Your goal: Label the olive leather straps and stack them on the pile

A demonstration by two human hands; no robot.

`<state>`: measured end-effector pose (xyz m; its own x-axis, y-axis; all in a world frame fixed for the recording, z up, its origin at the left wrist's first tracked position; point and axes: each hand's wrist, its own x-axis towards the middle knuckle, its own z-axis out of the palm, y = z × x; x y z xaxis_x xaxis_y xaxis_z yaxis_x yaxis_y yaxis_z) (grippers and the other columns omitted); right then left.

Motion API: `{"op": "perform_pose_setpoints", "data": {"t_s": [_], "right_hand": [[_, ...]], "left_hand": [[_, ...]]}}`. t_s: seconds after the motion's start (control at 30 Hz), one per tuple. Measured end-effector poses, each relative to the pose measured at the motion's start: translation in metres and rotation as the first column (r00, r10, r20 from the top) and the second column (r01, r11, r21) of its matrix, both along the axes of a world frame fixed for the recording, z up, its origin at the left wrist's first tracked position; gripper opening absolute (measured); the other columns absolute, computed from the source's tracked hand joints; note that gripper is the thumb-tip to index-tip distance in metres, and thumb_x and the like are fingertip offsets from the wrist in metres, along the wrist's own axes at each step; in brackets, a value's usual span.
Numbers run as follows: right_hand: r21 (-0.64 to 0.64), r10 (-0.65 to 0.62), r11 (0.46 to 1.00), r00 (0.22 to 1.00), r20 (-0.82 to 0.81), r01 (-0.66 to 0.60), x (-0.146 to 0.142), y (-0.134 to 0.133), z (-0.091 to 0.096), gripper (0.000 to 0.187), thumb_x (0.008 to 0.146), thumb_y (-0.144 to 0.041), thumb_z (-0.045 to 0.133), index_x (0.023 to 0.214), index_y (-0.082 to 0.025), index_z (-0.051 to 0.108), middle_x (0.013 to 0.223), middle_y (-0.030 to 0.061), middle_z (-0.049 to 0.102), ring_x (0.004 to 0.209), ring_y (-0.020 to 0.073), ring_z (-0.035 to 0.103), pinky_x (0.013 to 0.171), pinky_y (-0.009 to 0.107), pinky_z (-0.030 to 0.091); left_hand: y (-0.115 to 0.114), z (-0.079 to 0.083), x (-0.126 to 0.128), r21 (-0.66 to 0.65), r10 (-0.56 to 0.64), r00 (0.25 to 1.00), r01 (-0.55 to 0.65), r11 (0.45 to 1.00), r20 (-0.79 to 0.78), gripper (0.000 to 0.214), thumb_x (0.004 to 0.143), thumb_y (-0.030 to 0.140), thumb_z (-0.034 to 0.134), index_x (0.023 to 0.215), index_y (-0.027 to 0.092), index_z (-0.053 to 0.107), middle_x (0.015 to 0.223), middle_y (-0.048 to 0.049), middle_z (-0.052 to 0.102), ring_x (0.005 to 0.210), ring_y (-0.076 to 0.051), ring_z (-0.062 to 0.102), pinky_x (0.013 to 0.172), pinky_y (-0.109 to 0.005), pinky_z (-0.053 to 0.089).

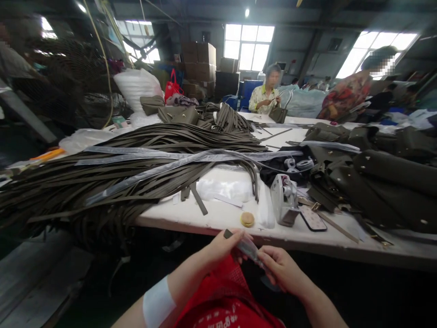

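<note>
Just beyond the table's front edge, above my lap, both hands are closed on a clear plastic sleeve [247, 248]. My left hand [229, 245] grips the sleeve's upper end, and the olive tip of a strap [227, 234] pokes out by the thumb. Lower down, my right hand [280, 269] pinches the sleeve between thumb and fingers. Some of the plastic hangs below that hand. How much strap lies inside is hidden. Closest on the table are a round yellow-and-tan item [247, 219] and a white tape dispenser [284, 200].
A big pile of olive straps [164, 136] covers the table's left, with plastic-sleeved straps [143, 178] on top. Olive bags [396, 177] are heaped right, near a phone [312, 218]. Clear plastic bags [225, 184] lie mid-table. Across the table, one person [264, 98] handles a bag; another [348, 95] stands right.
</note>
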<state>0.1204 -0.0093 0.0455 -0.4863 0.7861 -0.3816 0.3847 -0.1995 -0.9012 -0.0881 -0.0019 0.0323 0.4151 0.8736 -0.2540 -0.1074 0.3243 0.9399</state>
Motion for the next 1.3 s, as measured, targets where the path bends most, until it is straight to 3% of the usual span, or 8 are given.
{"op": "perform_pose_setpoints", "data": {"t_s": [0.27,0.53,0.67,0.8,0.93,1.03,1.17,1.3], "right_hand": [[0.15,0.191,0.963,0.959,0.209,-0.224,0.018,0.005,0.016,0.042,0.092,-0.049,0.048,0.071,-0.017,0.065,0.046,-0.0039,0.05,0.041,0.0099,0.045,0.045,0.021,0.032],[0.264,0.205,0.924,0.94,0.272,-0.277,0.05,0.021,0.023,0.031,0.07,-0.031,0.076,0.099,-0.021,0.072,0.09,0.0014,0.072,0.079,0.0211,0.063,0.07,0.026,0.046],[0.314,0.151,0.921,0.955,0.255,-0.229,0.058,0.031,0.005,0.023,0.083,-0.03,0.06,0.101,-0.019,0.07,0.096,0.0044,0.071,0.087,0.0233,0.063,0.081,0.032,0.047],[0.229,0.17,0.95,0.967,0.19,-0.212,0.02,0.009,-0.012,0.035,0.092,-0.042,0.048,0.102,-0.016,0.069,0.083,0.0046,0.068,0.077,0.0206,0.061,0.075,0.031,0.047],[0.036,0.361,0.932,0.932,-0.034,-0.36,-0.015,-0.027,0.003,0.044,0.094,-0.052,0.046,0.091,-0.015,0.071,0.063,0.0,0.059,0.059,0.0132,0.053,0.061,0.024,0.044],[0.067,0.198,0.98,0.956,-0.218,-0.188,-0.003,-0.026,0.023,0.052,0.092,-0.059,0.046,0.082,-0.014,0.071,0.049,-0.0023,0.049,0.044,0.0083,0.04,0.046,0.021,0.031],[0.061,-0.212,0.97,0.94,-0.266,0.236,0.04,0.012,0.028,0.059,0.085,-0.067,0.049,0.062,-0.014,0.062,0.042,-0.0006,0.049,0.034,0.0054,0.031,0.038,0.02,0.018],[0.208,-0.269,0.941,0.963,-0.017,0.266,0.061,0.041,0.014,0.052,0.081,-0.066,0.056,0.071,-0.015,0.063,0.056,0.0044,0.061,0.045,0.0133,0.052,0.043,0.023,0.04]], "left_hand": [[0.018,0.031,-0.027,0.101,-0.422,0.72,0.559,0.823,-0.551,0.037,0.085,0.051,0.056,0.081,0.018,0.073,0.061,0.0017,0.06,0.052,-0.011,0.047,0.051,-0.021,0.035],[0.017,0.023,-0.034,-0.152,-0.622,0.772,0.604,0.782,-0.134,0.057,0.08,0.068,0.055,0.07,0.014,0.07,0.044,0.0059,0.032,0.04,-0.008,0.025,0.042,-0.022,0.02],[0.015,0.033,-0.044,-0.234,-0.406,0.887,0.452,0.861,0.219,0.046,0.079,0.056,0.067,0.07,0.011,0.068,0.041,0.0091,0.025,0.037,-0.004,0.015,0.037,-0.019,0.011],[0.028,0.045,-0.029,-0.233,0.161,0.831,-0.039,0.972,0.533,0.025,0.087,0.034,0.065,0.098,0.012,0.069,0.055,0.0045,0.049,0.044,-0.005,0.045,0.047,-0.015,0.039],[0.048,0.035,-0.01,0.131,0.418,0.83,-0.492,0.861,0.369,0.028,0.09,0.034,0.06,0.113,0.017,0.064,0.098,-0.0069,0.07,0.096,-0.019,0.063,0.094,-0.033,0.045],[0.041,0.019,-0.001,0.543,0.327,0.934,-0.202,0.815,-0.144,0.024,0.093,0.034,0.051,0.094,0.018,0.068,0.095,-0.008,0.07,0.098,-0.023,0.06,0.095,-0.034,0.041],[0.007,0.011,0.011,0.598,-0.006,0.868,0.347,0.723,-0.497,0.041,0.098,0.04,0.034,0.084,0.018,0.065,0.079,-0.0053,0.064,0.075,-0.019,0.057,0.076,-0.028,0.043],[-0.013,0.014,0.021,0.402,-0.157,0.934,0.284,0.871,-0.321,0.054,0.094,0.059,0.036,0.081,0.016,0.065,0.061,0.0005,0.051,0.056,-0.013,0.045,0.06,-0.025,0.038]]}}
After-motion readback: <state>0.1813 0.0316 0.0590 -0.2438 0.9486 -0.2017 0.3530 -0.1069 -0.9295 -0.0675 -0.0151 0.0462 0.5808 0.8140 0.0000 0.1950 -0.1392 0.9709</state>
